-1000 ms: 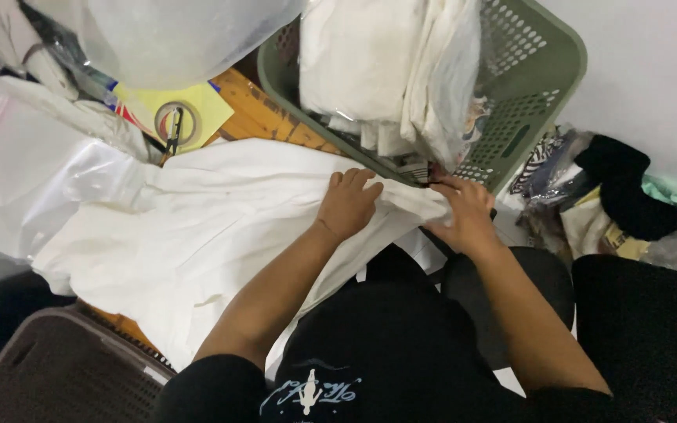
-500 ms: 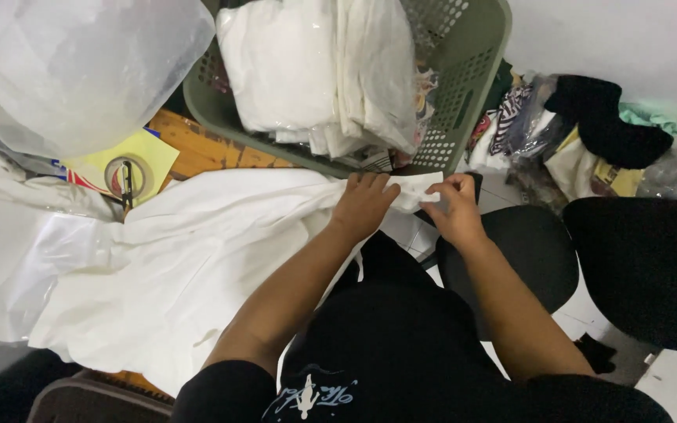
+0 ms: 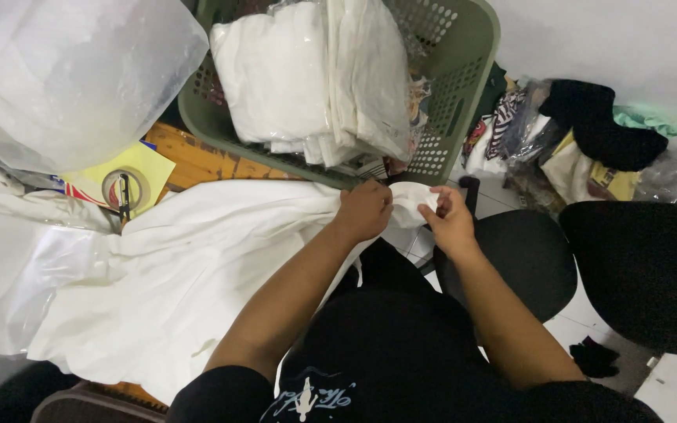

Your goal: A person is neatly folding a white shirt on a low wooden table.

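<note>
A large white garment [image 3: 190,290] is spread across the wooden table [image 3: 197,160], its far corner drawn toward the table's right edge, where it is held by both hands. The left hand [image 3: 364,210] is closed over the cloth, knuckles up, with the fabric gathered beneath the palm. The right hand [image 3: 450,221] is set just beside it, with a small fold of the same cloth pinched between thumb and fingers [image 3: 432,211]; the grip is nearly shut. The two hands are close together but are not seen to touch. Whether the cloth is a shirt or another item cannot be told from this view.

Directly beyond the hands, a green plastic laundry basket [image 3: 464,70] with perforated walls is tilted against the table and is filled with folded white garments [image 3: 307,74], some wrapped in clear film. At the upper left, a large clear plastic bag [image 3: 72,78] containing white material is noted. Below it, a roll of tape [image 3: 124,188] lies on a yellow sheet [image 3: 154,164], just beside the garment's left edge. Further clear plastic [image 3: 1,258] is lying at the far left, touching the garment.

To the right, a black stool seat [image 3: 526,254] is positioned near the person's right forearm, and a heap of mixed dark and patterned clothing [image 3: 581,133] is piled against the white wall [image 3: 628,39].
</note>
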